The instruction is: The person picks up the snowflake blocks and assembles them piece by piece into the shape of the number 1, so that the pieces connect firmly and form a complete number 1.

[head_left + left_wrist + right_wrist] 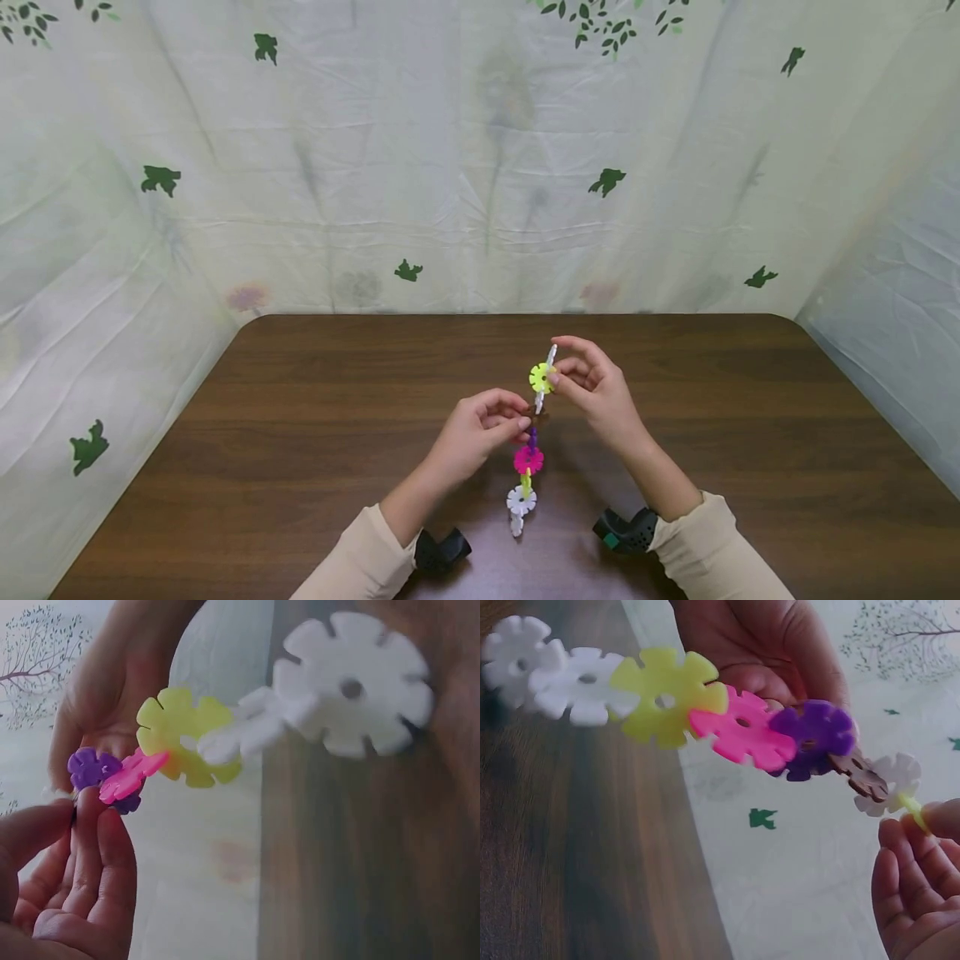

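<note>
A chain of notched, flower-shaped plastic discs is held up in front of me. My left hand (480, 429) pinches the brown disc (859, 778) in its middle between thumb and fingers. Higher up, my right hand (600, 396) pinches a yellow disc (540, 377) with a white disc (552, 354) at the top end. Below the brown one come a purple disc (814, 739), a pink disc (528, 460), another yellow disc (180, 724) and two white discs, the last white disc (360, 682) forming the lower end. In the left wrist view, fingers hide the brown disc.
A brown wooden table (337, 367) lies under both hands. Pale cloth (450, 167) with green leaf and bird prints hangs behind it and at the sides. Black wrist devices sit at the left cuff (442, 550) and the right cuff (626, 531).
</note>
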Available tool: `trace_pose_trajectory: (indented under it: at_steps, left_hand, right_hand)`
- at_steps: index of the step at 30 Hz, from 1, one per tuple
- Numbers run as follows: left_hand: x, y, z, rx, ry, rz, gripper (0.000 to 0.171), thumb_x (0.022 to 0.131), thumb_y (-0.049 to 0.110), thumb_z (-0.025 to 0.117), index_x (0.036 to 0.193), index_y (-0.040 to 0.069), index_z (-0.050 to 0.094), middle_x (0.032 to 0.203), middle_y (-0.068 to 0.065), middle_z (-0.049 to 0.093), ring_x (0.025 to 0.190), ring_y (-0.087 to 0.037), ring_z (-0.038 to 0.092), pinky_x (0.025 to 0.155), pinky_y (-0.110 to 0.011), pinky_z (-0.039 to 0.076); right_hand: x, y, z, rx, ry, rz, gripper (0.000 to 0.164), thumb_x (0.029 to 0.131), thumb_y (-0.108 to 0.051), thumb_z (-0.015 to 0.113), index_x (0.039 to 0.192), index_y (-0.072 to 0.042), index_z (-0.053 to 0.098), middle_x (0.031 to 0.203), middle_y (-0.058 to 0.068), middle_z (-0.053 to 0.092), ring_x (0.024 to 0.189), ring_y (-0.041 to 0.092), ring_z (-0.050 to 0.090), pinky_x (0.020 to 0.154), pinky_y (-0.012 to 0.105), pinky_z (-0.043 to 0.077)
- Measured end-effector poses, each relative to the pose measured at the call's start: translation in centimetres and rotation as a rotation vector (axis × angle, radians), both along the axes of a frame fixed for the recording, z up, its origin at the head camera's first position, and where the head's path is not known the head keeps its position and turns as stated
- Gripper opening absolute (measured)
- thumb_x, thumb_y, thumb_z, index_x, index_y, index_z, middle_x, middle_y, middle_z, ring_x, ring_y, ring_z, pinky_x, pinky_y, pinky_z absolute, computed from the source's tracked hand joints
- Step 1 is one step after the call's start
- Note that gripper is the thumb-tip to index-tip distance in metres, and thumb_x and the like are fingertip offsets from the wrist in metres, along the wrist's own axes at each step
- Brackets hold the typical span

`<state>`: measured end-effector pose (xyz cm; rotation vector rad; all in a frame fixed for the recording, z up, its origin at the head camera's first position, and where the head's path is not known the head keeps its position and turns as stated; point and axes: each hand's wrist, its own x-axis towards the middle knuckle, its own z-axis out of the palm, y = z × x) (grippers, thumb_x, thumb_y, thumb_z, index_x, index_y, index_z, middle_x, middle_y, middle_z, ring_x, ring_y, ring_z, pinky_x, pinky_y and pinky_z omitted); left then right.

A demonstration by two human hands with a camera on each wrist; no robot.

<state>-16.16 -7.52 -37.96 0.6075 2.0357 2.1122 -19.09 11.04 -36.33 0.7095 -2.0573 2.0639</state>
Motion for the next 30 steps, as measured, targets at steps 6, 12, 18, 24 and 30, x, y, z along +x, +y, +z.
trace_pose_trajectory:
  at_steps: [6, 12, 18, 24, 30]
  left_hand:
    - [0.3, 0.8, -0.7, 0.109, -0.078, 0.007, 0.020, 0.084, -0.005, 0.057, 0.100, -0.015, 0.051, 0.079, -0.008, 0.060, 0.070, -0.014, 0.063, 0.070, -0.033, 0.051]
    - [0.3, 1.1, -1.5, 0.124, -0.094, 0.019, 0.019, 0.085, -0.006, 0.056, 0.101, -0.015, 0.051, 0.080, -0.008, 0.059, 0.070, -0.014, 0.063, 0.071, -0.037, 0.050]
    - [0.0, 1.3, -2.7, 0.100, -0.094, 0.050, 0.019, 0.084, -0.005, 0.057, 0.100, -0.015, 0.052, 0.080, -0.011, 0.060, 0.070, -0.014, 0.063, 0.069, -0.033, 0.051]
    - [-0.4, 1.4, -3.9, 0.066, -0.104, 0.072, 0.019, 0.083, -0.005, 0.058, 0.099, -0.014, 0.052, 0.081, -0.016, 0.061, 0.073, -0.023, 0.063, 0.068, -0.032, 0.051]
    - [-0.3, 1.4, -3.8, 0.010, -0.093, 0.089, 0.017, 0.082, -0.008, 0.058, 0.097, -0.015, 0.053, 0.081, -0.020, 0.061, 0.070, -0.023, 0.061, 0.068, -0.038, 0.051]
  right_hand:
    - [0.0, 0.0, -0.1, 0.005, -0.022, -0.027, 0.034, 0.084, 0.003, 0.059, 0.115, 0.004, 0.048, 0.082, 0.011, 0.061, 0.075, 0.014, 0.060, 0.070, 0.031, 0.050]
    - [-0.4, 0.0, -0.9, 0.008, -0.050, -0.016, 0.021, 0.084, 0.003, 0.059, 0.104, 0.009, 0.054, 0.084, 0.011, 0.060, 0.078, 0.013, 0.059, 0.071, 0.025, 0.049]
    - [-1.1, 0.2, -2.3, 0.033, -0.088, -0.007, 0.021, 0.085, 0.001, 0.059, 0.103, 0.011, 0.055, 0.086, 0.018, 0.059, 0.076, 0.012, 0.059, 0.071, 0.026, 0.049]
    - [-1.9, 0.2, -4.2, 0.031, -0.206, -0.004, 0.021, 0.084, 0.001, 0.059, 0.102, 0.011, 0.055, 0.082, 0.009, 0.060, 0.073, 0.012, 0.059, 0.069, 0.031, 0.050]
    - [-2.5, 0.2, -5.8, 0.011, -0.279, -0.003, 0.023, 0.084, 0.002, 0.059, 0.102, 0.014, 0.053, 0.079, 0.006, 0.062, 0.067, 0.013, 0.059, 0.064, 0.030, 0.050]
